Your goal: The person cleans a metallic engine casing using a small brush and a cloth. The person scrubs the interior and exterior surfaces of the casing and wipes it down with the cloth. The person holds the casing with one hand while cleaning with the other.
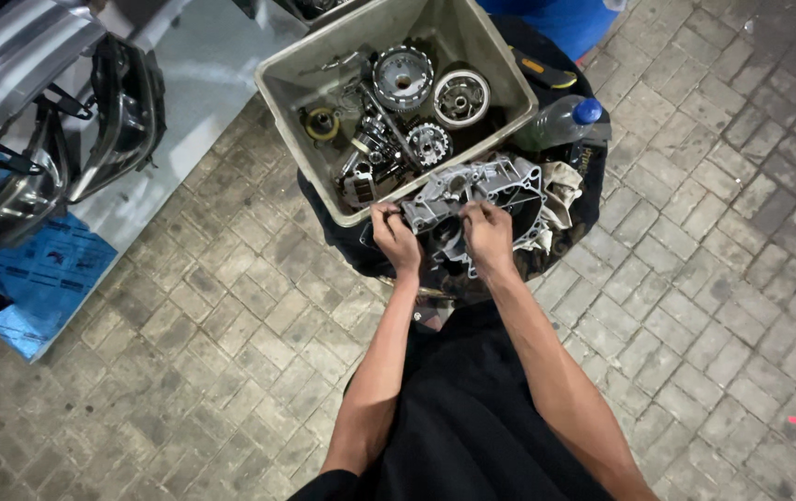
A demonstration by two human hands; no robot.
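Both hands, left hand (394, 237) and right hand (488, 232), gripped the near edge of the metal engine case (481, 190), which stretched left to right.

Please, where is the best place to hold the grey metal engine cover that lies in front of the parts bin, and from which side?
Probably by its near rim, coming from the person's side. The engine cover lies flat, and its far edge sits against the bin. Both the left hand and right hand already rest on the near edge, one toward each end, which would balance its wide shape.

One grey engine casing (472, 190), one beige bin (500, 70), one bottle (560, 121), two hands
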